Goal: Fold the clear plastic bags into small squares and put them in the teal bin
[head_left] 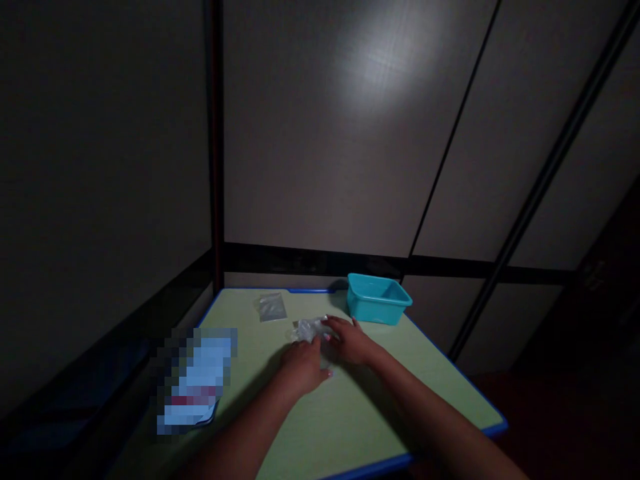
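Note:
A crumpled clear plastic bag [307, 328] lies on the table in front of me, partly covered by my hands. My left hand [301, 368] rests at its near left side, thumb stretched out to the right and fingertips touching the plastic. My right hand [351, 341] reaches over the bag's right side with its fingers apart. Neither hand visibly grips the plastic. Farther back on the left, a second clear plastic bag [273, 307] lies flat, apart from both hands.
A teal plastic basket [375, 310] stands at the table's back right corner. On the left edge lies a pixelated, bright flat object [203, 373]. The pale green table [360, 420] has a blue rim and backs onto dark panels [320, 167].

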Demonstrator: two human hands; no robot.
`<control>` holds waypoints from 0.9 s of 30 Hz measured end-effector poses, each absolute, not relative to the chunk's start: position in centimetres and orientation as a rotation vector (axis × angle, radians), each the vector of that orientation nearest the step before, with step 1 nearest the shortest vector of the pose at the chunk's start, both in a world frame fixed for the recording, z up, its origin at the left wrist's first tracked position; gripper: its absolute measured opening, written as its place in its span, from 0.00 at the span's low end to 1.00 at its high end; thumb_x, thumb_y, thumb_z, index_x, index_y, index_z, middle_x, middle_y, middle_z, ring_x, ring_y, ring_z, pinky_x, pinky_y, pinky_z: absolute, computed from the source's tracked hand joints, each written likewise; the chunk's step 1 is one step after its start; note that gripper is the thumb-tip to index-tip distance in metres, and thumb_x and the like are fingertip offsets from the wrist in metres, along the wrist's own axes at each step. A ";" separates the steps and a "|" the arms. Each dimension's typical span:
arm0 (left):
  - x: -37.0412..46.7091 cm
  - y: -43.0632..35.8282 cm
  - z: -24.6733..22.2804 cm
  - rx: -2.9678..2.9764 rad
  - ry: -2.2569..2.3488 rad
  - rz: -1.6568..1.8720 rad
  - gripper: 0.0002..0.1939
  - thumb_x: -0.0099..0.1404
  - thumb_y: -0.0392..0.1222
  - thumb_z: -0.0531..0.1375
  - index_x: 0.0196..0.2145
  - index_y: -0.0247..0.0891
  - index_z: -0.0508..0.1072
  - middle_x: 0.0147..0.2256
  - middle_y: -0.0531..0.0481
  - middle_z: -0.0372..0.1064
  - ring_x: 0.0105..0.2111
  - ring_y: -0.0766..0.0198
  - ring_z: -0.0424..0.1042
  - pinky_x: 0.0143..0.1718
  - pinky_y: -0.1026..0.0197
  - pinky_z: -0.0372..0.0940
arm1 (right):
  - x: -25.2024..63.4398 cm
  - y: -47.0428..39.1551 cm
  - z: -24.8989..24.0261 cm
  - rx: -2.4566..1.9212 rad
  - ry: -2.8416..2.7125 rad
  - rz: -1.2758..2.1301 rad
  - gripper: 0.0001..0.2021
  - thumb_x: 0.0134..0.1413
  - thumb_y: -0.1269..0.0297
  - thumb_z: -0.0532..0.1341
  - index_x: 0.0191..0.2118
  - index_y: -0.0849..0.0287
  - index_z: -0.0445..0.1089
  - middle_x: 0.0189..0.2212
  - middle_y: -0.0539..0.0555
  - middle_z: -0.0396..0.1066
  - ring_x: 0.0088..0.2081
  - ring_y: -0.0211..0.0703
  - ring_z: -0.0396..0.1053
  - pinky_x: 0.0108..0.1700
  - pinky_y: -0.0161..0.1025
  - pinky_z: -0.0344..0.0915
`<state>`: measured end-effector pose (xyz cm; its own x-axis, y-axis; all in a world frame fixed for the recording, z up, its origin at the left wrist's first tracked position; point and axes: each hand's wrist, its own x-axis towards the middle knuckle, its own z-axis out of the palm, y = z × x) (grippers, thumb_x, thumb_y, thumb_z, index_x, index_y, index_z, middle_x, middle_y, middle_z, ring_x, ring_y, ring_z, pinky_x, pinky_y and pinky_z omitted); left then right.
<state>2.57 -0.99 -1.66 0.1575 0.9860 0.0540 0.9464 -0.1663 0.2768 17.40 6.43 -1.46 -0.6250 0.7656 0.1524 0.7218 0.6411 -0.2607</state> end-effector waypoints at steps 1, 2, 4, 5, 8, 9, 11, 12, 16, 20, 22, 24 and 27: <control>2.5 -0.9 -1.7 2.275 1.853 0.357 0.27 0.52 0.49 0.60 0.49 0.35 0.65 0.45 0.38 0.69 0.45 0.49 0.67 0.42 0.55 0.60 | 17.7 6.8 -1.9 -1.159 -2.542 0.236 0.21 0.55 0.60 0.52 0.54 0.59 0.61 0.55 0.61 0.60 0.56 0.49 0.56 0.56 0.50 0.48; 2.4 -0.8 -1.8 2.297 1.801 0.381 0.23 0.53 0.48 0.60 0.45 0.36 0.68 0.43 0.39 0.70 0.44 0.50 0.67 0.41 0.55 0.60 | 17.9 7.3 -2.3 -1.117 -2.481 0.235 0.18 0.54 0.62 0.53 0.50 0.61 0.65 0.50 0.61 0.65 0.52 0.48 0.60 0.53 0.46 0.53; 2.2 -0.3 -2.1 2.321 1.722 0.409 0.12 0.53 0.43 0.59 0.36 0.38 0.71 0.38 0.43 0.71 0.40 0.53 0.68 0.38 0.57 0.60 | 18.4 8.3 -3.0 -1.081 -2.388 0.276 0.11 0.52 0.63 0.55 0.38 0.63 0.69 0.38 0.59 0.70 0.41 0.45 0.65 0.44 0.39 0.59; 2.1 -0.1 -2.3 2.320 1.697 0.410 0.07 0.53 0.42 0.59 0.32 0.39 0.71 0.35 0.46 0.71 0.38 0.55 0.68 0.37 0.59 0.59 | 18.6 8.7 -3.3 -1.083 -2.368 0.317 0.09 0.51 0.63 0.56 0.33 0.63 0.69 0.33 0.57 0.70 0.36 0.43 0.66 0.39 0.37 0.60; 1.9 0.7 -3.0 2.288 1.631 0.407 0.02 0.54 0.38 0.58 0.25 0.39 0.68 0.28 0.52 0.69 0.32 0.62 0.67 0.32 0.64 0.56 | 19.1 9.5 -3.9 -1.094 -2.292 0.514 0.10 0.53 0.61 0.54 0.30 0.62 0.67 0.24 0.52 0.67 0.26 0.36 0.61 0.29 0.33 0.56; 1.8 0.9 -3.2 2.272 1.602 0.412 0.03 0.54 0.38 0.58 0.24 0.39 0.67 0.27 0.53 0.68 0.30 0.63 0.66 0.30 0.65 0.55 | 19.3 9.5 -4.0 -1.089 -2.279 0.540 0.11 0.53 0.61 0.54 0.29 0.62 0.66 0.23 0.51 0.66 0.25 0.36 0.60 0.27 0.33 0.54; 1.7 1.2 -3.3 2.236 1.554 0.420 0.04 0.55 0.37 0.56 0.24 0.38 0.65 0.25 0.55 0.65 0.27 0.66 0.64 0.27 0.66 0.53 | 19.4 9.4 -4.0 -1.054 -2.263 0.623 0.12 0.53 0.59 0.54 0.26 0.62 0.64 0.21 0.49 0.62 0.23 0.34 0.57 0.26 0.32 0.52; 1.6 1.2 -3.1 2.220 1.532 0.428 0.04 0.55 0.38 0.56 0.24 0.38 0.64 0.24 0.55 0.64 0.26 0.67 0.63 0.26 0.66 0.53 | 19.4 9.2 -3.9 -1.020 -2.250 0.689 0.13 0.54 0.58 0.53 0.26 0.61 0.63 0.20 0.48 0.61 0.23 0.34 0.56 0.25 0.32 0.51; 1.5 1.0 -2.0 2.012 1.349 0.589 0.08 0.55 0.42 0.54 0.22 0.38 0.60 0.21 0.57 0.57 0.22 0.69 0.58 0.22 0.67 0.50 | 19.1 8.6 -3.3 -0.910 -2.118 0.926 0.16 0.53 0.53 0.52 0.23 0.60 0.59 0.18 0.47 0.57 0.22 0.33 0.54 0.25 0.32 0.51; 1.3 1.0 -1.2 1.785 1.202 0.743 0.11 0.52 0.46 0.56 0.22 0.39 0.58 0.19 0.59 0.53 0.19 0.71 0.54 0.20 0.67 0.47 | 18.9 8.6 -3.0 -0.886 -1.968 1.130 0.19 0.50 0.47 0.54 0.23 0.60 0.60 0.19 0.47 0.59 0.21 0.33 0.55 0.24 0.33 0.52; 1.2 1.1 -1.1 1.703 1.192 0.798 0.12 0.51 0.48 0.57 0.22 0.39 0.58 0.18 0.60 0.52 0.18 0.72 0.52 0.19 0.67 0.45 | 18.8 8.8 -3.2 -0.862 -1.897 1.214 0.21 0.47 0.45 0.55 0.22 0.60 0.60 0.18 0.47 0.59 0.21 0.32 0.55 0.24 0.33 0.52; 1.2 1.2 -1.1 1.636 1.184 0.860 0.14 0.50 0.50 0.58 0.22 0.39 0.58 0.17 0.61 0.51 0.17 0.72 0.51 0.19 0.68 0.44 | 18.7 9.1 -3.4 -0.822 -1.822 1.290 0.22 0.44 0.43 0.57 0.21 0.61 0.60 0.17 0.47 0.59 0.21 0.32 0.55 0.24 0.32 0.52; 1.3 1.3 -1.1 1.572 1.161 0.964 0.16 0.50 0.50 0.60 0.22 0.39 0.58 0.16 0.61 0.51 0.16 0.73 0.50 0.18 0.68 0.44 | 18.5 9.2 -3.6 -0.775 -1.683 1.404 0.23 0.40 0.43 0.60 0.23 0.61 0.62 0.18 0.46 0.60 0.20 0.32 0.56 0.24 0.32 0.53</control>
<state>1.32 1.33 -1.08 0.2460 0.9671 0.0646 0.2410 -0.1256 0.9624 18.52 9.23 -3.58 -0.4971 0.8469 0.1888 -0.0339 0.1985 -0.9795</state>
